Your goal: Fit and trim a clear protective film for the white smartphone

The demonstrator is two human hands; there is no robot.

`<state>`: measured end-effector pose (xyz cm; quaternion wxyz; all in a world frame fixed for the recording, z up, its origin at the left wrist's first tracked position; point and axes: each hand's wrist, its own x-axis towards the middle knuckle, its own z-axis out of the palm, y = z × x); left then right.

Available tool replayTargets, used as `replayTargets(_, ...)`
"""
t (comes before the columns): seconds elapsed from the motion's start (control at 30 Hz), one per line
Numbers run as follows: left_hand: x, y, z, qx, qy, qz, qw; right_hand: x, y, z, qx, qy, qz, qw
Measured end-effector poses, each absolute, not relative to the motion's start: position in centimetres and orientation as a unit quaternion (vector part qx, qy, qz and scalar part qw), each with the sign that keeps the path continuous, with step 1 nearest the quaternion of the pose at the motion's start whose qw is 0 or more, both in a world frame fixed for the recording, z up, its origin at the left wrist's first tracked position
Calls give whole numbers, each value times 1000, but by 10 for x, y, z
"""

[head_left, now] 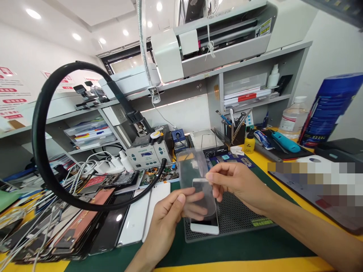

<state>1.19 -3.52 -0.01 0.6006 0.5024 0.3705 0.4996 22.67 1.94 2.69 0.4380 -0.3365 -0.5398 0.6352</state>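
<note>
head view: the landmark is a white-framed, dark-screened phone [211,221], lying face up on a black perforated mat [238,215]. above the phone, partly screening it, is a clear, round-cornered plastic sheet [188,172]. whether it is a flat film or a shallow case cannot be told. left hand [167,213]: grip closed on the sheet, thumb in front, fingers showing through from behind. right hand [241,185]: grip closed, thumb and forefinger pinching the sheet's edge above the phone's upper right corner.

progress, as judged: the sheet is in hand and tilted up, not laid flat on the phone; seating or setting it aside appears outstanding. contact between its lower edge and the phone cannot be confirmed.

surroundings: left of the phone, piled handsets and panels [95,211]; beyond it to the left, a grey control station [147,155]; nearer than it, the yellow table edge [184,266].
</note>
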Motion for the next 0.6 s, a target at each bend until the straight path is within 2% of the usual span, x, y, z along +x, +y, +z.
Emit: replayTargets(0.6,12,-34,10,523,369,468,609,231,23,22,-356,-552,622,426)
